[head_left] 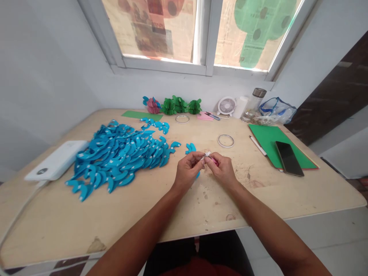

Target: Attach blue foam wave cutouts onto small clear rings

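Note:
My left hand [187, 170] and my right hand [223, 170] meet over the middle of the table, fingertips pinched together. Between them shows a small white piece [207, 153], pinched in my left fingertips. A small pink piece [214, 161] pokes out from my right fingers; its full shape is hidden. Just beyond my left hand lie a few loose blue curved paper pieces [190, 148]. Part of another blue piece [198, 175] shows beneath the hands. To the left spreads a big heap of blue curved paper pieces [123, 149], many with little white squares on them.
Two tape rolls [225, 141] lie beyond my hands. Green paper ornaments [179, 105], a pink one [153, 105], scissors [212, 115], a fan [227, 105] and a bottle [254, 104] line the back. A phone [289, 158] rests right; a white power bank [57, 160] sits left.

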{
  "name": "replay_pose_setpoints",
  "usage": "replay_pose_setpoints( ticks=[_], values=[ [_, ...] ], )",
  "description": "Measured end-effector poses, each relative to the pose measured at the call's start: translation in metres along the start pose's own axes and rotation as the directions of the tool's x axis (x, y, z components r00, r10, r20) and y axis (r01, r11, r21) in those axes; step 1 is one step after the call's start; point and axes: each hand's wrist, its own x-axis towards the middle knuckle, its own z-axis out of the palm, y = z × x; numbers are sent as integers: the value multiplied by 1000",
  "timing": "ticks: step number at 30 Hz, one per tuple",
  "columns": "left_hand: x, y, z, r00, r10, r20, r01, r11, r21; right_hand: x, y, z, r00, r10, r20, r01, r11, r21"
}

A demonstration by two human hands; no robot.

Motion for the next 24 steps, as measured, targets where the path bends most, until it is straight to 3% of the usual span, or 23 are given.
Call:
replay_pose_setpoints(
  ticks=[24],
  values=[
    [1, 3, -1, 998, -61, -31, 62, 997, 47, 1, 1, 1, 999, 41, -20, -40, 998, 49]
  ],
)
